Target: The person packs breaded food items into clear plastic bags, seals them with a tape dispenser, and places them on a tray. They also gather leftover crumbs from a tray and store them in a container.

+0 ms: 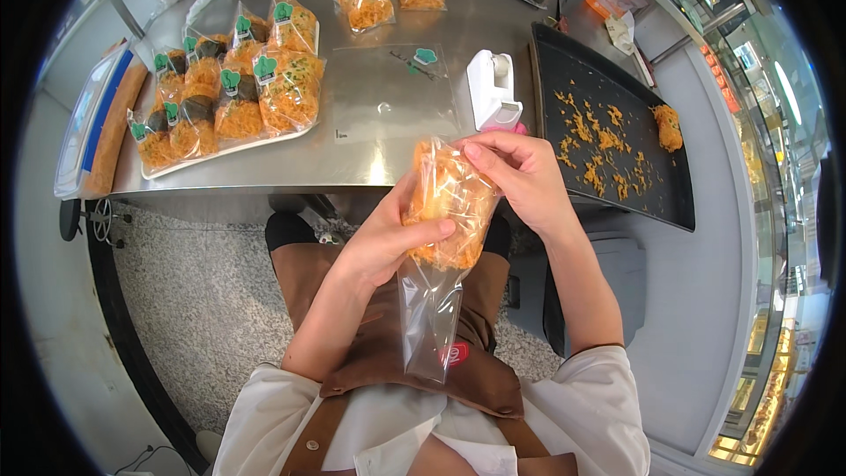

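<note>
Between my hands, over my lap at the table's front edge, is a floss-coated bun in a clear plastic bag point(455, 205). My left hand point(390, 238) grips its left side, thumb across the front. The fingers of my right hand point(512, 168) pinch the bag's upper right corner. The bag's long loose end hangs down towards my apron. Beyond my hands, a flat clear bag point(393, 96) with a green print lies on the steel table point(357, 168). A white tape dispenser point(492, 89) stands to its right, a bit of pink showing behind my right fingers.
A white tray point(231, 152) at left holds several bagged buns. Two bagged buns point(365, 3) lie at the back. The black baking tray point(575, 175) at right holds floss crumbs and one unwrapped bun point(667, 127). A lidded plastic container point(99, 122) stands at the far left edge.
</note>
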